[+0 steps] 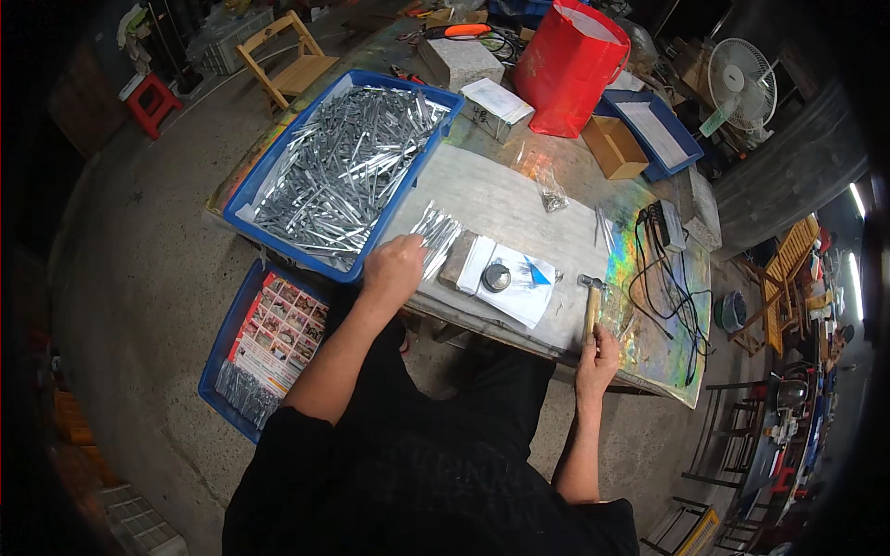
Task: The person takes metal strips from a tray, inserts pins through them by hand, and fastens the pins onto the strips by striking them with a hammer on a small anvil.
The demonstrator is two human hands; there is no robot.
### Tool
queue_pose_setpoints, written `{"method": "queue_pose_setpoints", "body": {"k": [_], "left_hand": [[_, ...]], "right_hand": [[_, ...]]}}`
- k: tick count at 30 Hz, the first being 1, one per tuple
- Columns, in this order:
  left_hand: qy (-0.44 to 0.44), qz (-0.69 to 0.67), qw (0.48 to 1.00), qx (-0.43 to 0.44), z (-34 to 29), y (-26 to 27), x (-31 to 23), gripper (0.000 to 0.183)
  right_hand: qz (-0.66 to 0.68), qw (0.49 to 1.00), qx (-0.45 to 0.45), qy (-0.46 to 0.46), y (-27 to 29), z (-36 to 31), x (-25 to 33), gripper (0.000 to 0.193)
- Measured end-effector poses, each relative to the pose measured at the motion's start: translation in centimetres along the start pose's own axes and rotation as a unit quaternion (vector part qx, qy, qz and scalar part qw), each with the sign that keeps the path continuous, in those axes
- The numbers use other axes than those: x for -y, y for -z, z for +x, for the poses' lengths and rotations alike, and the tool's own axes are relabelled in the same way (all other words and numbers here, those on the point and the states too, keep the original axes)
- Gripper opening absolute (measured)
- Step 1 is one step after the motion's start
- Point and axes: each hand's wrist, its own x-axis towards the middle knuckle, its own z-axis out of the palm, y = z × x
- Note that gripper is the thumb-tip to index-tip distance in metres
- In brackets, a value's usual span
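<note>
My left hand (393,271) is at the near left edge of a small bundle of thin silver metal strips (438,228) on the table. Its fingers are curled against the strips; whether one is pinched is hidden. My right hand (596,363) is closed round the wooden handle of a hammer (592,301), whose head rests on or just above the table's near right. Between the hands a grey block (454,261) stands beside a white paper pad (512,298). On the pad sit a round dark metal piece (496,277) and a small blue triangle (538,275).
Left of the strips, a blue tray (243,215) overflows with similar strips. Below it a second blue tray (217,363) holds a printed sheet and small metal pieces. Black cables (660,287) lie right of the hammer. A red bag (565,79) and a cardboard box (616,148) stand behind.
</note>
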Motion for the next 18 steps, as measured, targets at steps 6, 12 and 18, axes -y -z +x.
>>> {"method": "queue_pose_setpoints", "body": {"k": [6,12,18], "left_hand": [[0.017,-0.002,0.998,-0.065,2.8,4.3,4.0,0.007],[0.03,0.154,0.976,0.153,3.7,5.4,8.1,0.01],[0.032,0.177,0.97,0.161,3.7,4.3,8.4,0.013]], "right_hand": [[-0.002,1.0,-0.007,0.013,-0.1,0.0,0.2,0.018],[0.015,0.999,0.029,0.004,-0.6,-0.4,0.5,0.018],[0.012,0.999,0.034,-0.016,-0.6,-0.7,1.0,0.019]]}}
